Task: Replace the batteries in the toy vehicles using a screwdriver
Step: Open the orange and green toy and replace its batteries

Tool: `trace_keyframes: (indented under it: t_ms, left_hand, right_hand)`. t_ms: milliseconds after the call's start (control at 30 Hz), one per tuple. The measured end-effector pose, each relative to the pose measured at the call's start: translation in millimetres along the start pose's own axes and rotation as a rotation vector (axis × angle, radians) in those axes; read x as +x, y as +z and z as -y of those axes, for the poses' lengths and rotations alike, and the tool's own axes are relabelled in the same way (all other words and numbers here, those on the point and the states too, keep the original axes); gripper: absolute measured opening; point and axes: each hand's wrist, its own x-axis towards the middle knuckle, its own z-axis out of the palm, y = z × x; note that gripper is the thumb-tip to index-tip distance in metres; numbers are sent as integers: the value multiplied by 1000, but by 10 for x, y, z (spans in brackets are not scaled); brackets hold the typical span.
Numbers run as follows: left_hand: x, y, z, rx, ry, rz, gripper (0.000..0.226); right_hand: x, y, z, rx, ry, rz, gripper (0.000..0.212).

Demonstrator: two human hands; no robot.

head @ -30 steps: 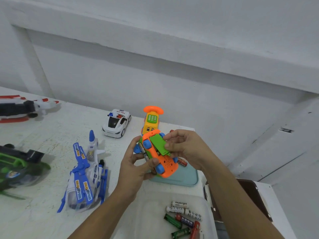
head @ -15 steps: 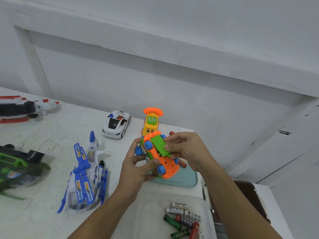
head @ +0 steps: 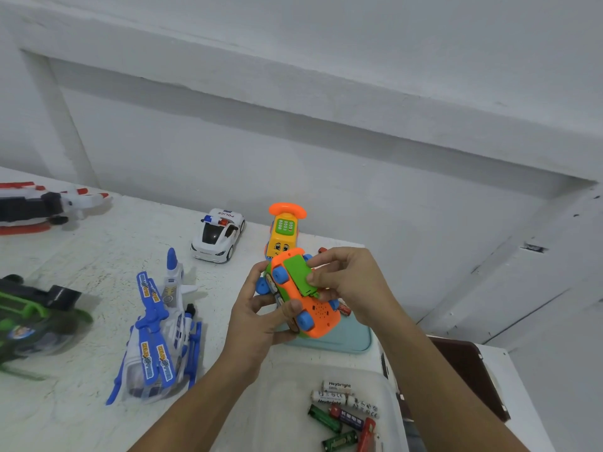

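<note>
Orange toy car (head: pixel 321 318) belly-up, green cover (head: pixel 295 275) lengthwise
left hand (head: pixel 254 318) grips car; right hand (head: pixel 349 282) pinches cover's right edge

POLICE — on the roof of the white toy car (head: pixel 218 235); Heybright — on the white batteries (head: pixel 337 386).
</note>
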Motion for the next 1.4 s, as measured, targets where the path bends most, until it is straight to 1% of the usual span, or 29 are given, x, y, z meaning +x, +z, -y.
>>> trace_keyframes:
  t_ms: [133, 367, 500, 667, 867, 967, 1033, 1067, 1100, 1133, 1167, 1200, 1233, 1267, 1300, 1367, 1400]
  left_hand:
    - [-12, 15, -10, 1, -27, 2, 68]
    - [-25, 44, -40, -20, -79, 3, 66]
    - [-17, 77, -42, -25, -115, -28, 60]
    - [3, 123, -43, -10, -141, -40, 50]
    - [45, 167, -72, 26, -176, -58, 52]
    - [60, 186, -91, 34, -182, -75, 48]
    - [73, 191, -112, 31, -184, -81, 44]
    - [81, 192, -122, 28, -187, -84, 42]
    - [88, 192, -129, 25, -190, -88, 40]
    - [95, 190, -133, 22, -194, -94, 40]
    - [102, 188, -134, 21, -199, -102, 39]
    - [107, 185, -131, 22, -203, -111, 40]
    - [110, 181, -128, 21, -206, -121, 41]
    - [112, 180, -125, 18, -208, -127, 41]
    - [113, 179, -125, 13, -209, -130, 41]
    - [116, 177, -130, 6, -207, -130, 41]
    - [117, 175, -134, 7, -202, -131, 41]
  right_hand:
    - [16, -14, -1, -106, -20, -36, 16]
    - [40, -45, -30, -240, -62, -23, 17]
    - [13, -54, -56, -163, -21, 25, 17]
    - [9, -59, -148, -174, -73, -1, 16]
    - [36, -42, -190, -133, -47, -6, 16]
    - [97, -83, -186, -69, 9, 67, 15]
    - [184, -160, -179, 91, 106, 162, 13]
    - [257, -209, -193, 172, 165, 171, 13]
    - [343, -249, -214, 214, 206, 137, 13]
    - [452, -281, -260, 171, 207, 63, 12]
    - [566, -311, -328, 32, 171, -35, 11]
    - [691, -337, -419, -171, 109, -123, 8]
    - [805, -351, -497, -387, 44, -176, 5]
    - [906, -358, -563, -574, -11, -184, 13]
    - [1014, -363, -635, -706, -42, -146, 26]
    - [1189, -356, -740, -870, -42, -21, 52]
    - [1244, -343, -766, -945, -33, 27, 60]
